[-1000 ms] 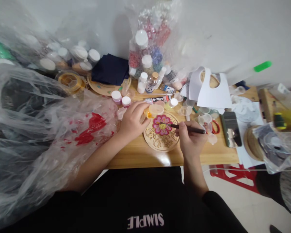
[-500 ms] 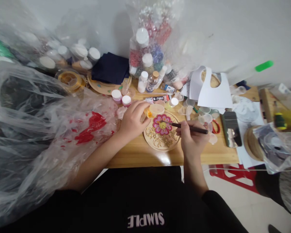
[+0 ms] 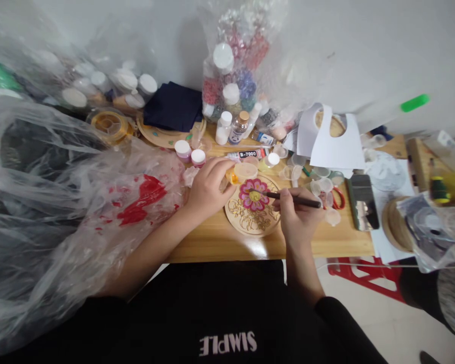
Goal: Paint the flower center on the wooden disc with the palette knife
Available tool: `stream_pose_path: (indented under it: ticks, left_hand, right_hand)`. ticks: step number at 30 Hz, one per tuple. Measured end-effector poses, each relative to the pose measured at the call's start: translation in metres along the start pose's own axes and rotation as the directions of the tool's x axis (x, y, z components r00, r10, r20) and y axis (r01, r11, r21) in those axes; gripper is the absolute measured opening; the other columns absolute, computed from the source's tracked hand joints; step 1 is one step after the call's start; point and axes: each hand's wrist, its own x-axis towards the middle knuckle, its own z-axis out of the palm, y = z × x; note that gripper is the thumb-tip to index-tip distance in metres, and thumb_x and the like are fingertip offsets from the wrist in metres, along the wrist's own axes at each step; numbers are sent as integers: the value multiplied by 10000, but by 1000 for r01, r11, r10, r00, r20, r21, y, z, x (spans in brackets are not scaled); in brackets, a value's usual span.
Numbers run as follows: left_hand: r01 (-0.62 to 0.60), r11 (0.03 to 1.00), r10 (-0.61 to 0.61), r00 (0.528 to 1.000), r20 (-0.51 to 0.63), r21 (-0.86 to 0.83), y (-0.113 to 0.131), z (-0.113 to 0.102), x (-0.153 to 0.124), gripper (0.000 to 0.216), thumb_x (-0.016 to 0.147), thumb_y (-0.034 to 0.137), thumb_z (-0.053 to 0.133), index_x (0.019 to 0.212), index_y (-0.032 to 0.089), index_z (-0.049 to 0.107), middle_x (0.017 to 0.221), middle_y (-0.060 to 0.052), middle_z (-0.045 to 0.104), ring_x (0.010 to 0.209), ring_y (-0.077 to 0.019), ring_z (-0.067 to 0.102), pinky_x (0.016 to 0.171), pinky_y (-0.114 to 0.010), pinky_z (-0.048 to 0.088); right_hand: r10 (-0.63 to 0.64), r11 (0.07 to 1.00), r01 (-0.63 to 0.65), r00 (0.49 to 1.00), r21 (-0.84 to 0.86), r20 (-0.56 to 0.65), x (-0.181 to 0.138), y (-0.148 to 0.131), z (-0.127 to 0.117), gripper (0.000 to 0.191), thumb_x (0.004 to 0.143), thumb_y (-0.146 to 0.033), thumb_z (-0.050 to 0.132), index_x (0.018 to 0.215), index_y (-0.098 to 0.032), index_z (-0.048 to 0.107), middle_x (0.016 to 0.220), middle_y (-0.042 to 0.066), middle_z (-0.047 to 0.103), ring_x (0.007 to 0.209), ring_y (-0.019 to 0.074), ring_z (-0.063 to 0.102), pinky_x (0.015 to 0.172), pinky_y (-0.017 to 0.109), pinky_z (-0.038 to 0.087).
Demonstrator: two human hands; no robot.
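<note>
A round wooden disc lies flat near the table's front edge, bearing a pink flower with a yellow centre and gold scrollwork below it. My right hand is closed around a dark-handled paintbrush, its tip at the flower's centre. At the disc's upper left, my left hand grips a small clear cup with orange-yellow paint inside. A round translucent lid shows beside that cup; whether it is joined to the cup I cannot tell.
Behind the disc lie a B-7000 glue tube, white-capped paint pots and small bottles. A large clear plastic bag covers the left side. To the right are clear cups, red-handled scissors and a phone.
My right hand and the paintbrush have shifted slightly to the left over the flower. My left hand and the cup stay in place.
</note>
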Motion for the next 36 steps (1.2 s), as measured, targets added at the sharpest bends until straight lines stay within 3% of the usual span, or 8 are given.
stream_pose_path:
  ticks: [36]
  left_hand:
    - [-70, 997, 69, 995, -71, -11, 0, 1, 0, 379, 783, 50, 681, 1131, 166, 586, 1094, -86, 714, 1040, -230, 687, 916, -368, 588]
  right_hand:
    - [-19, 1000, 19, 1000, -7, -19, -2, 3, -5, 179, 851, -307, 647, 707, -202, 645, 565, -22, 637, 495, 125, 585, 513, 282, 467]
